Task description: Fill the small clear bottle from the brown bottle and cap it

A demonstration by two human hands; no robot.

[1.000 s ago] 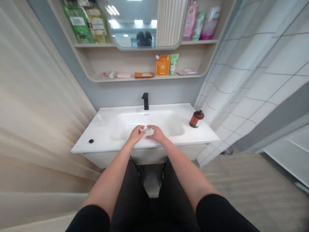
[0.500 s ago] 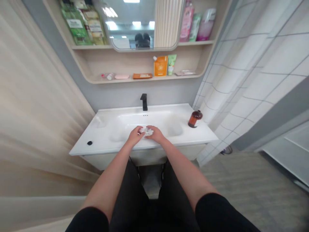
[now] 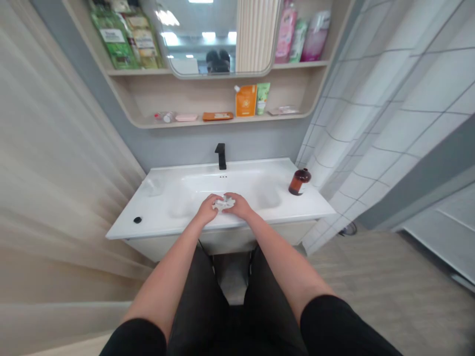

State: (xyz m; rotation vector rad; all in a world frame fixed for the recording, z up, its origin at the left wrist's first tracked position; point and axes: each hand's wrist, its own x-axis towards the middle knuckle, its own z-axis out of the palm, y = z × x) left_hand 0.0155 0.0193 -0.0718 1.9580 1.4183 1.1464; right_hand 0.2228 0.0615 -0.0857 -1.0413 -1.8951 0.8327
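At the white washbasin [image 3: 267, 170], the left hand [image 3: 208, 209] and right hand [image 3: 239, 206] press close, fingers pinching a crumpled white wad [image 3: 224, 202] between them.

Upper arms: black short sleeves, left sleeve [image 3: 135, 338] and right sleeve [image 3: 347, 326], matte, plain, with rounded hems cutting across the arms. Forearms bare to the wrists; left hand [image 3: 207, 210] and right hand [image 3: 239, 206] bare too. Lower in view, charcoal trousers [image 3: 198, 301], slightly greyer than the sleeves, soft cloth with faint creases. Thin dark line with pale flecks [image 3: 205, 249] along the far edge of the left leg, a similar one on the right; seam or cord, too small to tell.
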